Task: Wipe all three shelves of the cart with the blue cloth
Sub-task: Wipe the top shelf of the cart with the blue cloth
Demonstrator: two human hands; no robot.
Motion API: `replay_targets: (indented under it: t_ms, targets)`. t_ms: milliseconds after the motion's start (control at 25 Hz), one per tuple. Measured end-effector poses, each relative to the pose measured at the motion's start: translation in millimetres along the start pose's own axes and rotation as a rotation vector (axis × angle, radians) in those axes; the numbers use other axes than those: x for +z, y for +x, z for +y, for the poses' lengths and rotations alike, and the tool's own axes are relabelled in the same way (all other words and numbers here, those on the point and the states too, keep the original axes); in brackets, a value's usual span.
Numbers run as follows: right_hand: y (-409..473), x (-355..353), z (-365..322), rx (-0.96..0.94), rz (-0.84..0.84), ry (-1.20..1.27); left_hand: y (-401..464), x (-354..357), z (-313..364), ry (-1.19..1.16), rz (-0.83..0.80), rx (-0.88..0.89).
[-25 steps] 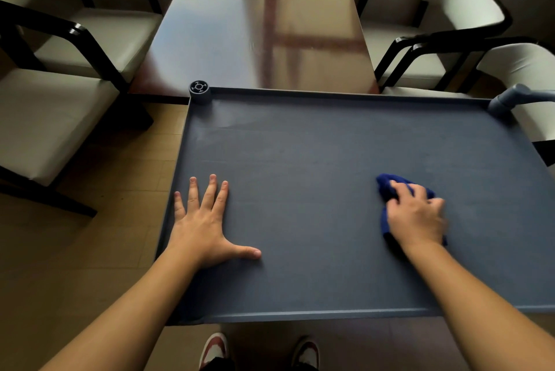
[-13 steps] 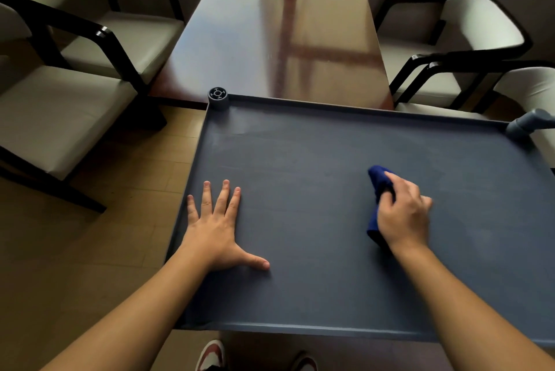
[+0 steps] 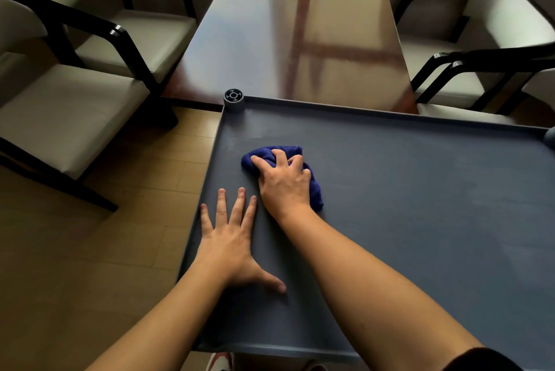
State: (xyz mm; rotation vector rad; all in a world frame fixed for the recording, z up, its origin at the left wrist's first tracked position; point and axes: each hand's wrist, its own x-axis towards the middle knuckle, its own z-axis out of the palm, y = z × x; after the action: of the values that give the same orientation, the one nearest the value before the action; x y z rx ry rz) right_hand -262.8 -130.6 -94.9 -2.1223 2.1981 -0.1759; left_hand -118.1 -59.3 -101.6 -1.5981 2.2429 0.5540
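The cart's top shelf (image 3: 420, 205) is a dark grey tray with a low rim, filling the lower right of the head view. A bunched blue cloth (image 3: 270, 154) lies on its far left part. My right hand (image 3: 283, 184) presses down on the cloth, fingers curled over it. My left hand (image 3: 231, 238) rests flat on the shelf near the left rim, fingers spread, just in front of and left of the right hand. The lower shelves are hidden under the top one.
A round grey post cap (image 3: 233, 97) marks the shelf's far left corner. A glossy brown table (image 3: 297, 31) stands right behind the cart. Black-framed chairs with pale seats stand at the left (image 3: 69, 112) and right (image 3: 486, 49). Wooden floor (image 3: 90, 250) lies to the left.
My right hand has swept the blue cloth from the middle-right of the shelf to the far left part. My left hand has stayed flat in place.
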Motion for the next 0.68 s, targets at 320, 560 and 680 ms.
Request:
replay_targets:
  t_ms: [320, 560, 680]
  targets:
    - [0, -8, 84, 0.165, 0.044, -0.028, -1, -6, 1, -0.006, -0.011, -0.003]
    - [-44, -26, 219, 0.456, 0.093, -0.037, -4, -8, 2, -0.006, -0.011, 0.004]
    - [-79, -38, 287, 0.679, 0.135, -0.022, -5, -8, 3, -0.007, -0.010, 0.003]
